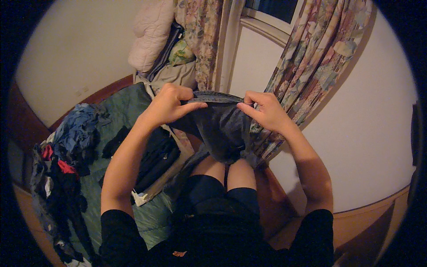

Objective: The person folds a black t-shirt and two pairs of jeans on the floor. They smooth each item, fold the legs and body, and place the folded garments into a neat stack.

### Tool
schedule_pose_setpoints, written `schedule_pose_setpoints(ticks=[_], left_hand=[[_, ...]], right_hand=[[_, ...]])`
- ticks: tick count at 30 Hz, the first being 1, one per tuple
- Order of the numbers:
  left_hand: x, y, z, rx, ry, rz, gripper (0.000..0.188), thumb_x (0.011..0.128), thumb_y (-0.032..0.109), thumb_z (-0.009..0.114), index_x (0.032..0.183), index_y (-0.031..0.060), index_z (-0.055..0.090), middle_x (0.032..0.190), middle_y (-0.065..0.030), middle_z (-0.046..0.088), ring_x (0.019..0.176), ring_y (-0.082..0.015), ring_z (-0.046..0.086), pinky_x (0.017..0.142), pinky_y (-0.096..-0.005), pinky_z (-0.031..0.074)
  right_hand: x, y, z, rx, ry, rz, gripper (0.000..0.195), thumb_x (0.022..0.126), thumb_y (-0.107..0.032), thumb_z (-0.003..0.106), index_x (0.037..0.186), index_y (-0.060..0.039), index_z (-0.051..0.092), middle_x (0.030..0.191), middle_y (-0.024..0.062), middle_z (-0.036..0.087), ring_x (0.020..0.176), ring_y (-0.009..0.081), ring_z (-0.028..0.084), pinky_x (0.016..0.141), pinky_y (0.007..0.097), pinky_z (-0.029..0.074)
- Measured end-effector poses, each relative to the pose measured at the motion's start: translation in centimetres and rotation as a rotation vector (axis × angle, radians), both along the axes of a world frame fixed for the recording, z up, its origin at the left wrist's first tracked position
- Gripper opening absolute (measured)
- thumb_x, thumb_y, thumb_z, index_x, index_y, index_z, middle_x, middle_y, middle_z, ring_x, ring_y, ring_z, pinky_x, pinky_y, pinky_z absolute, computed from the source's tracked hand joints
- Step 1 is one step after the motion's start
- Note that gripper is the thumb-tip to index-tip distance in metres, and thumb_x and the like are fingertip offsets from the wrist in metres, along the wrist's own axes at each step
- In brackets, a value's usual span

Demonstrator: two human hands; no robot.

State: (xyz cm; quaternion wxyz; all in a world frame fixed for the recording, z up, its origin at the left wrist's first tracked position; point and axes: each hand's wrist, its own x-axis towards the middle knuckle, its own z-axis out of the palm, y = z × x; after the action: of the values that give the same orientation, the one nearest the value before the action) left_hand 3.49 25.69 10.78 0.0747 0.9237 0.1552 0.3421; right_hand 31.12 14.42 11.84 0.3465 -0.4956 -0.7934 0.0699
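A dark grey garment (222, 128), which looks like a pair of trousers, hangs by its waistband in front of my bare legs. My left hand (175, 103) pinches one end of the waistband between thumb and fingers. At the other end, my right hand (262, 108) grips it the same way, so the band is spread between both hands. The lower part of the garment drapes towards my knees and trails to the left over the bed edge. Beside my left forearm lies a stack of folded dark clothes (158, 158) on the green bedcover (91, 190).
Rumpled blue clothing (76, 128) and a heap of dark clothes (63, 197) with red pieces lie along the bed's left side. Behind are a pink quilt (153, 36) and a green-patterned cushion (181, 52). Floral curtains (317, 60) flank a window, and a white wall (360, 140) stands at the right.
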Motion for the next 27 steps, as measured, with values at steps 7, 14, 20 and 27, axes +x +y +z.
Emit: schedule_pose_setpoints(ticks=[7,14,20,27], left_hand=[[-1.5,0.4,1.0,-0.38,0.122,-0.209,0.038,0.085,0.018,0.073,0.066,0.0026,0.044,0.062,-0.0041,0.041,0.06,-0.0119,0.038,0.054,-0.0325,0.031],[-0.3,1.0,-0.3,-0.544,-0.15,-0.247,0.028,0.093,0.014,0.068,0.112,0.0074,0.049,0.093,0.0009,0.053,0.092,-0.011,0.052,0.083,-0.0268,0.043],[-0.1,0.8,0.9,-0.291,0.042,-0.038,0.039,0.089,0.022,0.072,0.117,0.0022,0.054,0.095,-0.0143,0.069,0.09,-0.0239,0.066,0.082,-0.0378,0.051],[-1.4,0.3,-0.4,-0.236,0.15,-0.02,0.027,0.09,0.026,0.068,0.1,0.0018,0.06,0.083,-0.0201,0.065,0.077,-0.0387,0.063,0.068,-0.0436,0.048]], right_hand=[[1.3,0.5,-0.1,-0.055,0.09,-0.036,0.028,0.09,-0.023,0.068,0.078,-0.0028,0.052,0.067,0.0004,0.047,0.066,0.0082,0.043,0.059,0.0269,0.038],[3.0,2.1,0.5,-0.035,0.118,-0.054,0.03,0.089,-0.025,0.067,0.08,-0.0013,0.052,0.069,0.0034,0.05,0.068,0.0117,0.046,0.064,0.03,0.041],[4.5,3.7,1.0,0.003,0.086,-0.057,0.03,0.09,-0.026,0.067,0.08,-0.0025,0.052,0.068,0.0016,0.049,0.067,0.0106,0.045,0.062,0.0286,0.04],[4.5,2.8,0.4,-0.003,0.048,-0.119,0.029,0.089,-0.024,0.068,0.077,-0.0028,0.052,0.068,0.0018,0.051,0.065,0.011,0.046,0.06,0.0289,0.04]])
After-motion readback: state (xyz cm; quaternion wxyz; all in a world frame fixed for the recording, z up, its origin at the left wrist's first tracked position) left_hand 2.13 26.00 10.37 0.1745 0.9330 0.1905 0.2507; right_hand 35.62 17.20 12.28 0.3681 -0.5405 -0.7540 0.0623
